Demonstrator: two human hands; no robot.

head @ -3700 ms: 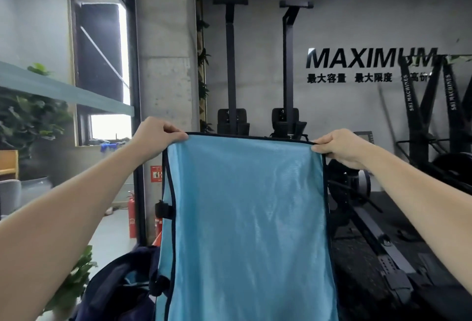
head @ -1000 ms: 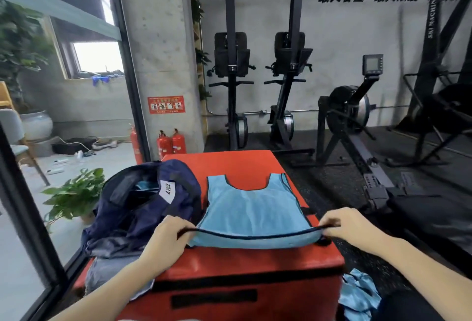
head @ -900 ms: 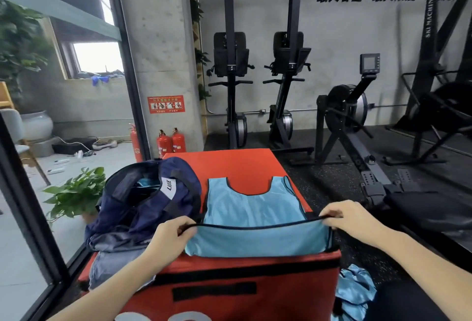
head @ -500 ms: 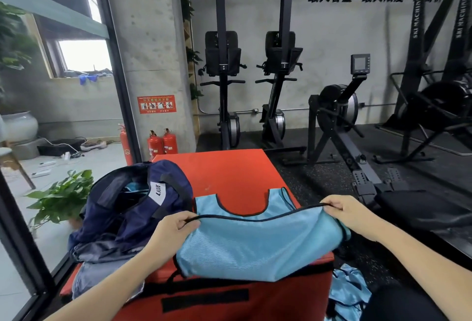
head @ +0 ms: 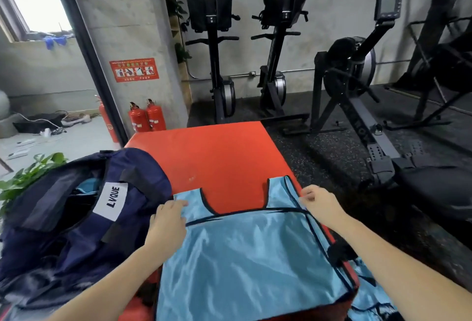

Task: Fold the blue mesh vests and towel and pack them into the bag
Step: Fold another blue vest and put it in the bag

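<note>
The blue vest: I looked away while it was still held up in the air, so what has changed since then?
The blue vest came down onto the red box, and its hem was folded up over its body toward the shoulder straps. The left hand and right hand now pinch the hem near the armholes. The navy bag stays open at the left, and another blue vest stays on the floor.

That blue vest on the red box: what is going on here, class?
A person is folding a blue mesh vest on top of a red padded box. The vest's lower half is doubled up over itself, its hem lying just below the neckline. The left hand and the right hand hold the two ends of that hem by the shoulder straps. An open navy bag sits beside the vest on the left, not yet holding it.
</note>
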